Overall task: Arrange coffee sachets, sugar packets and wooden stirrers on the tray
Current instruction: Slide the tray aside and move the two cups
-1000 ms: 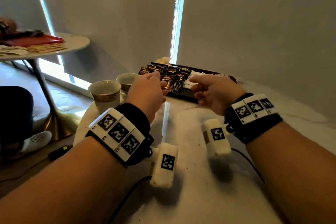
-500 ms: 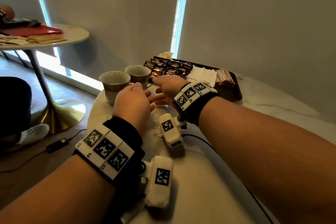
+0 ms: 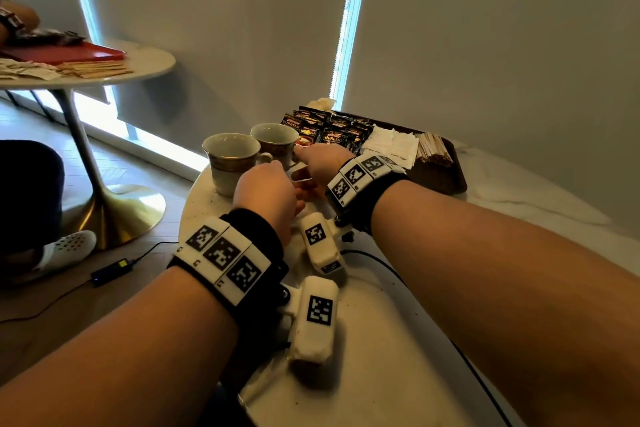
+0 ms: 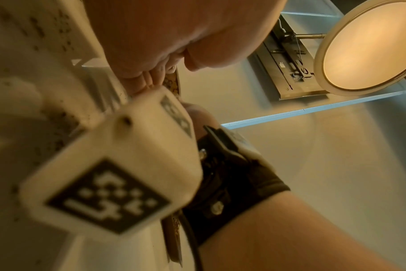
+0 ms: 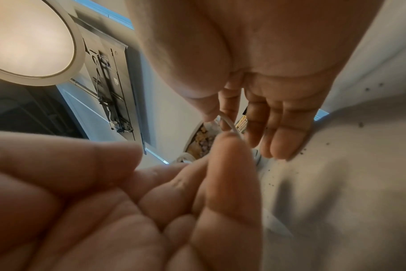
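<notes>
- The surface (image 3: 398, 340) in front of you is pale, marble-like stone with a rounded edge and dark specks scattered over it.
- The tray (image 3: 450, 180) is a dark brown rectangle with a low raised rim, at the far end of the surface near the wall.
- The coffee sachets (image 3: 332, 130) fill the tray's left part: glossy black foil packs overlapping each other, printed "SUPREMO" in pale letters.
- The sugar packets (image 3: 391, 146) are flat white paper, stacked in the middle of the tray between the sachets and the stirrers; their print is too small to read.
- The wooden stirrers (image 3: 433, 149) lie as a bundle of thin pale sticks in the tray's right part.
- Two cups (image 3: 230, 163) of cream ceramic with gold patterned bands stand side by side, just left of the tray.
- Your right hand (image 3: 323, 161) reaches across beside the cups; thumb and forefinger pinch a thin white packet (image 5: 230, 123), the other fingers (image 5: 276, 139) loosely extended.
- Your left hand (image 3: 265, 196) sits just beside the right, its fingers touching the same packet; I cannot tell whether they grip it.
</notes>
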A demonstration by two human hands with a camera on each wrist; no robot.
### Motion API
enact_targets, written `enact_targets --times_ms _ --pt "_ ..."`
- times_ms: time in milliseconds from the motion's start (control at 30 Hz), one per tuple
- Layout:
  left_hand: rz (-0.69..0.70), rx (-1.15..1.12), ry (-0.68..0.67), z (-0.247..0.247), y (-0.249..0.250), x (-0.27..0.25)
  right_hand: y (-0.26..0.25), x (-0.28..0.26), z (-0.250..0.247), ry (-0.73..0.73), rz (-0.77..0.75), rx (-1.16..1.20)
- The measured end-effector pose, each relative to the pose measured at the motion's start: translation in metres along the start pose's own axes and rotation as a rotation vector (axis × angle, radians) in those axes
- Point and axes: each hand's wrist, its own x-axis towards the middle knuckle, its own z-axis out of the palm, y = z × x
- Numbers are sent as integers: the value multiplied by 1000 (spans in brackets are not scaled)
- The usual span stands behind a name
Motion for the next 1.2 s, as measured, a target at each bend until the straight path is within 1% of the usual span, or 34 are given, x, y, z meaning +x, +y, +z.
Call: enact_targets --times_ms 67,100,167,200,267,333,367,433,500,533,600,700,767,833,900,967,1033,1200 --pt "32 -1 -3 2 0 1 0 -1 0 -20 -6 -29" --pt "20 -52 7 4 0 2 1 0 0 -32 -21 -42" --pt "42 5 -24 6 3 2 3 2 -2 -32 -58 -44" --pt "90 86 -11 4 3 5 4 1 -3 -26 -65 -34" --pt "87 112 -23 3 0 10 5 0 -3 -37 -60 -26" --pt "48 49 -36 2 0 10 7 2 -3 -39 -74 -28" --pt "34 6 -22 2 0 12 7 2 -4 -34 -94 -11" --pt "21 -34 49 3 3 11 8 0 -7 -20 -90 40" --pt "37 -43 209 1 7 12 9 -3 -13 19 -64 104" --pt "36 -80 254 0 9 12 9 -4 -19 44 -59 138" --pt "-6 -184 248 -2 15 14 14 -9 -35 78 -74 222" --pt "2 -270 208 -2 29 17 26 -21 -76 143 -133 395" --pt "93 -255 133 4 42 16 34 -32 -113 220 -168 507" --pt "224 -214 -15 20 58 15 44 -46 -153 305 -217 589" --pt "289 -221 -179 44 75 12 55 -56 -188 381 -257 629" --pt "265 -275 -292 79 86 12 68 -64 -218 458 -272 656" --pt "216 -285 -366 121 89 11 84 -68 -243 531 -265 657" --pt "90 -230 -504 213 58 1 129 -67 -287 661 -216 724"
